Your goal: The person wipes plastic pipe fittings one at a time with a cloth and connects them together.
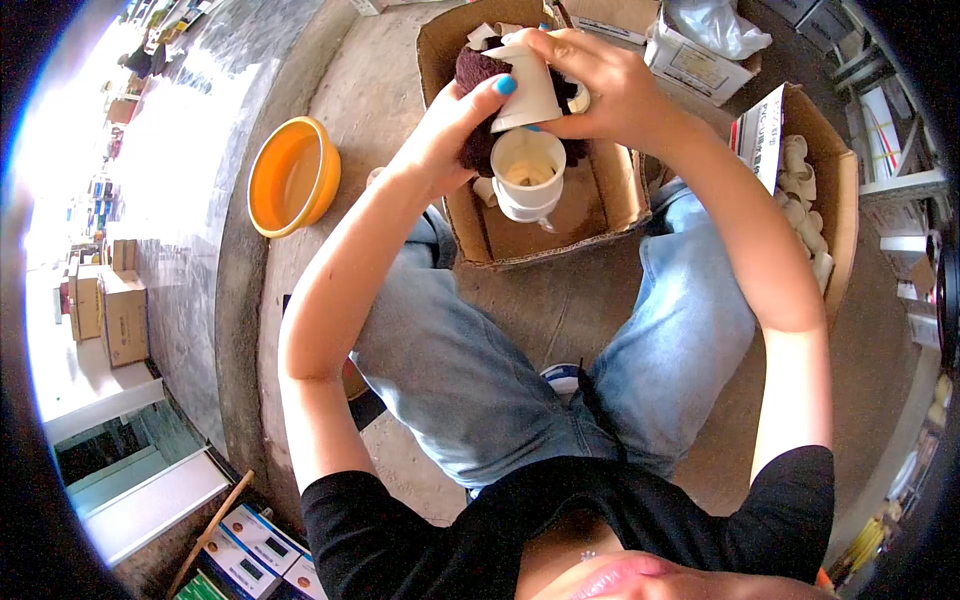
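Black shirt fabric (430, 530) is seen across the lower frame. At upper centre, over an open carton (622, 185), a white fitting (530, 95) is clamped between the fingers of the left hand (445, 135) and right hand (615, 85), beside dark knitted material (482, 72); a cup-shaped piece (530, 170) is shown just below, contact unclear. Probably, steadiness is best secured by even pressure from both sides.

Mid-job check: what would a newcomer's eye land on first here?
Probably the bright orange basin on the floor at left. Then the white fitting between the left hand and right hand, beside dark cloth, over the open cardboard box. At right, a carton of pale pipe fittings stands out too.
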A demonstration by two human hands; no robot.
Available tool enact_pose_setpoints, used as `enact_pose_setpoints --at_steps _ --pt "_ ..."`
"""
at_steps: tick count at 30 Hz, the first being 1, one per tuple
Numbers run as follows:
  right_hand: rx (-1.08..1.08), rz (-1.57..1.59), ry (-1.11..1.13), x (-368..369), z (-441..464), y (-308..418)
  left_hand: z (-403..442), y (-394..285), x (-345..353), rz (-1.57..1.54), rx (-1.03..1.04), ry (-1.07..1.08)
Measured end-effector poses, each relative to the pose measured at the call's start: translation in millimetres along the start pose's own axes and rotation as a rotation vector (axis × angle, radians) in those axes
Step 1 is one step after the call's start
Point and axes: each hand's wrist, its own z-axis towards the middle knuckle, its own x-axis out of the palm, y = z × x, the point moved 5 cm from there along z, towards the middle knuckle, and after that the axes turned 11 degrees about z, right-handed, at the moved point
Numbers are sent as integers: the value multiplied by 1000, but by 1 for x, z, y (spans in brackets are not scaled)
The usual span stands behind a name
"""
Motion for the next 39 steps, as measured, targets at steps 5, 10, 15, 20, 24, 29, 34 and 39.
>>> enact_pose_setpoints --at_steps 5,10,15,20,24,29,34,39 --pt "-99 -191 111 0 11 25 0 -9 3 152 52 -76" --pt "-94 -489 258 17 12 40 10 3 -17 560 94 -229" --pt "0 32 -88 10 18 14 11 -3 -15 70 145 -69" --pt "-19 179 24 -5 13 -4 5 2 -12 -163 38 10" --pt "-81 136 47 0 6 -12 9 12 -13 -144 20 38" --pt "-31 -223 214 -1 7 0 13 20 -15 -23 -90 33" --pt "-52 -573 304 30 5 22 25 25 -24 652 9 -317" --pt "11 -457 210 33 4 16 29 30 -30 472 28 -352"
